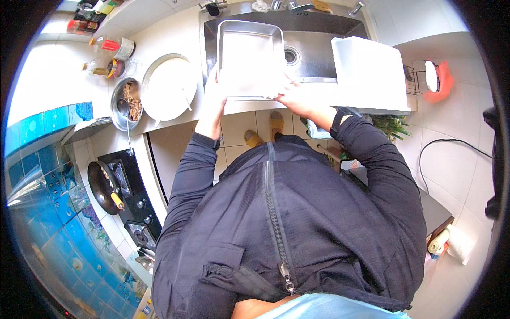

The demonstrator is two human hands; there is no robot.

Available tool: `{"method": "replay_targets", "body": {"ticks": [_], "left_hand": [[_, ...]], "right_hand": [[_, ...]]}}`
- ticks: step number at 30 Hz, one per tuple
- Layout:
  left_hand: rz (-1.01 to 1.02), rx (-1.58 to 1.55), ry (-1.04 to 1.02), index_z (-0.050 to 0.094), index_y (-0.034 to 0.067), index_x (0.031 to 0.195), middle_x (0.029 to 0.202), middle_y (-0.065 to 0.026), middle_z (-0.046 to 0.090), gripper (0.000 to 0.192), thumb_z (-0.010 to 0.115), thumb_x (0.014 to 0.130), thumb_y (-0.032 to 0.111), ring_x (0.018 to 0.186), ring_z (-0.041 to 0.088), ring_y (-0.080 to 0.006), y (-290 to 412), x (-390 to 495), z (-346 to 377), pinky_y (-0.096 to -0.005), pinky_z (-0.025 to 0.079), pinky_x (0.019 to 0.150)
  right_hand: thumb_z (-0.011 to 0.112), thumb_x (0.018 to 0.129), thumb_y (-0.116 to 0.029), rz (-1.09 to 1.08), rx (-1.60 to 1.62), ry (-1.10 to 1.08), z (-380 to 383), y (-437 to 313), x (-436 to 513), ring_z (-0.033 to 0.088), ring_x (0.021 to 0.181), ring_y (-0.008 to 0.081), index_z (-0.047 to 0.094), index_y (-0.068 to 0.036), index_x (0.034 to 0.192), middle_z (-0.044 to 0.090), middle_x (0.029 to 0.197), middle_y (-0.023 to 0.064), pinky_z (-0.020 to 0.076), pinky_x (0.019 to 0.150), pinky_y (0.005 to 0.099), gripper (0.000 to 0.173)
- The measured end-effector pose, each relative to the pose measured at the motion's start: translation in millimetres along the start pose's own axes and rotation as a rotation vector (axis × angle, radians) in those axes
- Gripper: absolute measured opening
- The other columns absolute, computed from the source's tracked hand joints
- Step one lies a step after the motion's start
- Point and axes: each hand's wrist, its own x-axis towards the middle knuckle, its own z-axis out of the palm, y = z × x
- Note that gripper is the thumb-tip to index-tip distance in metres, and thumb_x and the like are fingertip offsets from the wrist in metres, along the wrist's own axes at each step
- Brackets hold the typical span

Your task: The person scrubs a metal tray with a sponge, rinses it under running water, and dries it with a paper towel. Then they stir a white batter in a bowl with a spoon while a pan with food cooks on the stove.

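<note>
A rectangular metal tray [251,28] with raised walls is held between my two hands, over the left part of the stainless steel sink [312,40] and its front edge. My left hand [215,97] grips the tray's left side near the front corner. At the front right corner, my right hand [290,93] has hold of the rim, its fingers partly washed out by glare. The tray's floor is so bright that I cannot tell whether anything lies in it. To the right of the tray the sink drain [291,56] shows.
A white plastic bin [370,71] stands at the sink's right. Left of the sink are a large round pan [169,85], a metal bowl of brown food pieces [133,101] with a ladle, and bottles [119,48]. A wok [104,187] sits on the gas stove [139,203].
</note>
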Motion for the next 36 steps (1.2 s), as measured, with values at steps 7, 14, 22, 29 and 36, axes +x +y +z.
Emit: {"method": "replay_targets", "body": {"ticks": [7, 14, 22, 29, 36], "left_hand": [[-0.165, -0.738, -0.118, -0.008, 0.013, 0.155, 0.138, -0.0196, 0.046, 0.095, 0.063, 0.094, 0.03, 0.123, 0.049, -0.0297, 32, -54, 44, -0.0485, 0.044, 0.097], [0.098, -0.451, -0.186, 0.05, 0.01, 0.124, 0.09, 0.0031, 0.041, 0.031, 0.057, 0.099, 0.026, 0.079, 0.035, -0.0085, 18, -107, 3, -0.0236, 0.033, 0.071], [0.036, -0.414, 0.018, 0.047, 0.007, 0.133, 0.086, -0.0013, 0.055, 0.04, 0.057, 0.096, 0.021, 0.07, 0.051, -0.0076, 49, -60, 40, -0.0227, 0.041, 0.059], [-0.062, -0.61, -0.076, 0.048, 0.013, 0.135, 0.089, -0.0017, 0.052, 0.04, 0.054, 0.096, 0.013, 0.062, 0.042, -0.0074, 22, -77, -1, -0.0195, 0.033, 0.054], [0.102, -0.888, -0.06, 0.048, 0.0, 0.132, 0.125, -0.015, 0.057, 0.052, 0.065, 0.092, 0.028, 0.123, 0.05, -0.0243, 42, -27, 20, -0.0397, 0.045, 0.1]], "right_hand": [[0.063, 0.082, -0.009, 0.184, 0.037, 0.331, 27, -63, 49, 0.06, 0.09, 0.0354, 0.06, -0.004, 0.1, 0.062, 0.093, 0.0141, 0.0498, 0.079, 0.0429, 0.019], [0.059, 0.086, -0.01, 0.28, 0.163, 0.016, 19, -50, 30, 0.061, 0.094, 0.035, 0.063, -0.003, 0.102, 0.063, 0.098, 0.018, 0.0499, 0.083, 0.0431, 0.018], [0.053, 0.082, -0.002, 0.286, 0.246, 0.144, 17, -63, 39, 0.063, 0.096, 0.0346, 0.063, -0.006, 0.109, 0.063, 0.108, 0.017, 0.0532, 0.082, 0.0423, 0.03], [0.05, 0.09, 0.0, 0.295, 0.245, 0.074, 0, -35, 11, 0.063, 0.092, 0.0363, 0.062, -0.003, 0.112, 0.063, 0.106, 0.0204, 0.0522, 0.081, 0.0407, 0.025], [0.057, 0.079, -0.001, 0.151, -0.069, 0.263, 10, -31, -5, 0.062, 0.086, 0.0316, 0.061, -0.004, 0.103, 0.062, 0.092, 0.0139, 0.0522, 0.075, 0.0397, 0.024]]}}
